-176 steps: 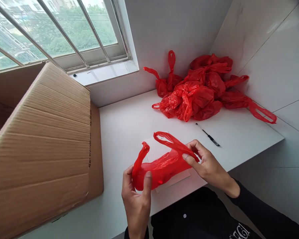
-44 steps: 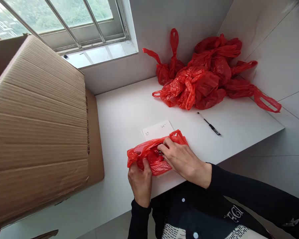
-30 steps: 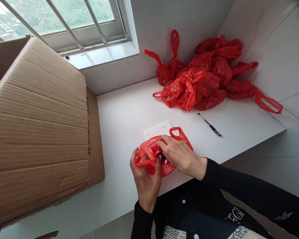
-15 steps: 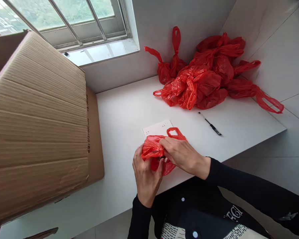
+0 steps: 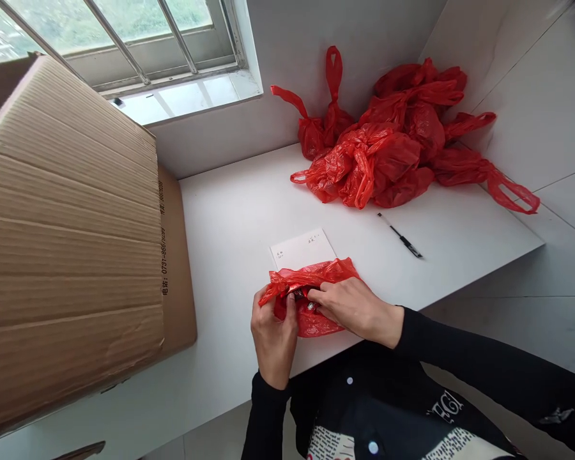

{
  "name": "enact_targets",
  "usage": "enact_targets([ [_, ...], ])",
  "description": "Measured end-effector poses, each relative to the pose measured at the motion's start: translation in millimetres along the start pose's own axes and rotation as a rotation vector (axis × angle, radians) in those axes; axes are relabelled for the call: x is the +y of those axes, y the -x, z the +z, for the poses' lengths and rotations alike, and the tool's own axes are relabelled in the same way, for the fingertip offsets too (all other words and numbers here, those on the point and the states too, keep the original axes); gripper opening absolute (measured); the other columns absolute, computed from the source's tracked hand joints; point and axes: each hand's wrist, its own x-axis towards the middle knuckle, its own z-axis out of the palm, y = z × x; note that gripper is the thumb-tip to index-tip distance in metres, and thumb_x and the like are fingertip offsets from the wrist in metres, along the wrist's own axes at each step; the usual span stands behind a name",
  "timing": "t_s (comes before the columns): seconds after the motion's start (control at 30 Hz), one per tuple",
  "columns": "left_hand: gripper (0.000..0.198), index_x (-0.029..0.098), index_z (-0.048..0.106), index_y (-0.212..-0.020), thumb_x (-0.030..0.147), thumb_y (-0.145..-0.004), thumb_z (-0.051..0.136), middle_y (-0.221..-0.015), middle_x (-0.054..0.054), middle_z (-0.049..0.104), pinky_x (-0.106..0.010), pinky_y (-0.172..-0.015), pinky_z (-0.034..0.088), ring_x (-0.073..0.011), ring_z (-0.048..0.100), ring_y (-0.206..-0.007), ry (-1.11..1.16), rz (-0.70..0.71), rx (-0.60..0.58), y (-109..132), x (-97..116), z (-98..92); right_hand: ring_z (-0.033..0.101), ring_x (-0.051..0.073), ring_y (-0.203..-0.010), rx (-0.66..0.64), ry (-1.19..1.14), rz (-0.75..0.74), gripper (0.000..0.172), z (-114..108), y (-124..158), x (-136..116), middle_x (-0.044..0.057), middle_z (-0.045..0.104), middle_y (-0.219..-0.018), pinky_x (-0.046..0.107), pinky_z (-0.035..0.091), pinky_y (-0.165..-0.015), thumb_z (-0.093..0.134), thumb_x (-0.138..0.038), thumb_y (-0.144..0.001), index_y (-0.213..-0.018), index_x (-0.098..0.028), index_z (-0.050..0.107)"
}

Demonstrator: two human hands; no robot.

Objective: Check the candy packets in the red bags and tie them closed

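Observation:
Near the front edge of the white table lies a red plastic bag (image 5: 316, 326) with its mouth spread. My left hand (image 5: 275, 335) grips the left side of the bag's rim, thumb inside and fingers beneath. Over the right side of the opening, my right hand (image 5: 359, 310) has its bent fingertips inside the bag. Small shiny pieces (image 5: 311, 306), silvery and dark, show in the opening; I cannot make out what they are. Whether the right fingers hold a piece or the plastic is hidden. Just behind the bag is a white paper (image 5: 304, 249) with handwriting.
A pile of tied red plastic bags (image 5: 388, 153) fills the table's back right corner. A black pen (image 5: 400, 236) lies right of the paper. On the left stands a large cardboard box (image 5: 76, 243), below a barred window (image 5: 138, 38).
The bag's mouth has been pulled wider, and its upright handle loop has folded down. My right fingers have moved from the gathered plastic into the opening. The view has shifted slightly.

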Motion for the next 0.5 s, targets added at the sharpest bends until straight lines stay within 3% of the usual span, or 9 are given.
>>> enact_targets([
  [0.13,0.023,0.026,0.068,-0.115,0.033,-0.096,0.058,-0.12,-0.006,0.066,-0.043,-0.1,0.051,-0.0246,0.062,-0.113,0.047,-0.012,0.002,5,3,-5.0,0.061,0.014,-0.071,0.059,-0.01,-0.044,0.014,3,0,1,0.002,0.068,-0.091,0.03,0.02,-0.053,0.053,-0.026,-0.102,-0.105,-0.02,0.065],
  [0.23,0.036,0.028,0.06,-0.129,0.034,-0.093,0.062,-0.134,-0.009,0.059,-0.05,-0.11,0.045,-0.029,0.053,-0.128,0.01,0.028,-0.049,11,7,-7.7,0.064,0.016,-0.078,0.071,-0.056,-0.061,0.017,1,1,0,0.001,0.068,-0.092,0.03,0.025,-0.055,0.051,-0.029,-0.103,-0.109,-0.02,0.064],
  [0.37,0.062,0.031,0.043,-0.146,0.035,-0.089,0.068,-0.152,-0.012,0.042,-0.059,-0.116,0.039,-0.035,0.039,-0.142,-0.062,0.071,-0.181,18,5,-7.5,0.066,0.018,-0.081,0.024,-0.044,-0.013,0.017,0,3,-4,0.003,0.069,-0.095,0.03,0.031,-0.057,0.049,-0.025,-0.103,-0.107,-0.018,0.064],
  [0.5,0.066,0.03,0.042,-0.147,0.03,-0.086,0.068,-0.156,-0.014,0.038,-0.062,-0.116,0.037,-0.0365,0.037,-0.144,-0.101,0.099,-0.211,19,-1,-4.1,0.067,0.02,-0.082,-0.004,-0.037,0.064,0.018,-3,5,-6,0.006,0.07,-0.093,0.03,0.036,-0.06,0.046,-0.019,-0.103,-0.107,-0.016,0.064],
])
